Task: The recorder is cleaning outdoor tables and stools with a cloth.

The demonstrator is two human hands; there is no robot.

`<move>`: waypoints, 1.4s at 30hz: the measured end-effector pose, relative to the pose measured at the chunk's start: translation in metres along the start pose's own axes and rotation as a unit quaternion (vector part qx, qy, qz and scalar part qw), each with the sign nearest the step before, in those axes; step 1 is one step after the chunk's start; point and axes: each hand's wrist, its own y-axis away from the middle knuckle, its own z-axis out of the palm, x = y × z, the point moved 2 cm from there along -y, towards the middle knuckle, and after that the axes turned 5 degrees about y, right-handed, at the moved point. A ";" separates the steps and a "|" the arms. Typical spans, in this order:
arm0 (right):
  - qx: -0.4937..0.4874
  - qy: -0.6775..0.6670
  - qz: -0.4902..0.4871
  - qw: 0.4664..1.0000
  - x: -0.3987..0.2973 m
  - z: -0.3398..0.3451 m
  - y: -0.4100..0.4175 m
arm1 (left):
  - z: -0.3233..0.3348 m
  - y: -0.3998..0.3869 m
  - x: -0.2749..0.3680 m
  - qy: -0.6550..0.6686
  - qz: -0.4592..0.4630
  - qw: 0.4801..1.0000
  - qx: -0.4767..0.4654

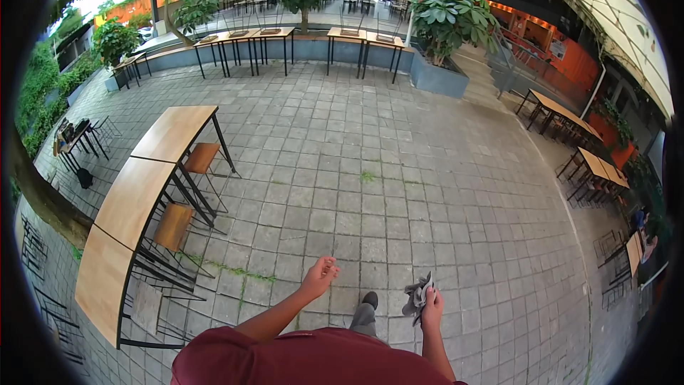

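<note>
A crumpled grey cloth (pixel 414 302) is gripped in my right hand (pixel 434 309), which hangs in front of my body above the paving. Loose folds of it stick out above and to the left of the fingers. My left hand (pixel 320 276) is raised over the paving with its fingers loosely curled and apart, holding nothing. Between the two hands, one dark shoe (pixel 370 300) shows on the ground. Nearest to my left hand stands a row of wooden-topped tables (pixel 130 200) with black metal legs, a short way off to the left.
Wooden stools (pixel 173 226) stand along the tables' near side. Grey paving (pixel 342 144) spreads ahead. At the back are a low planter wall (pixel 310 49) and tables (pixel 347 33) bearing upturned stools. Steps (pixel 475 72) rise at the right. More tables (pixel 598 166) line the right side; a person (pixel 649 248) sits there.
</note>
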 end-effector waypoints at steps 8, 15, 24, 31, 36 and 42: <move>-0.028 -0.109 0.016 0.994 -0.004 0.024 -0.247 | 0.042 -0.200 0.007 -0.035 -0.022 0.999 0.034; -0.113 -0.100 0.021 0.988 -0.061 0.096 -0.418 | 0.054 -0.362 0.030 -0.033 0.006 0.997 0.068; -0.077 -0.108 0.047 0.990 -0.040 0.186 -0.641 | 0.026 -0.568 -0.027 -0.018 -0.014 0.996 0.084; -0.054 -0.011 0.016 0.998 -0.088 0.231 -0.788 | 0.035 -0.742 -0.029 -0.018 -0.025 0.998 0.060; -0.045 0.027 -0.001 0.999 -0.063 0.225 -0.900 | 0.061 -0.870 -0.011 0.006 -0.051 0.999 0.010; -0.021 0.011 -0.002 1.000 -0.062 0.238 -1.051 | 0.083 -1.034 -0.055 -0.103 -0.032 0.994 0.009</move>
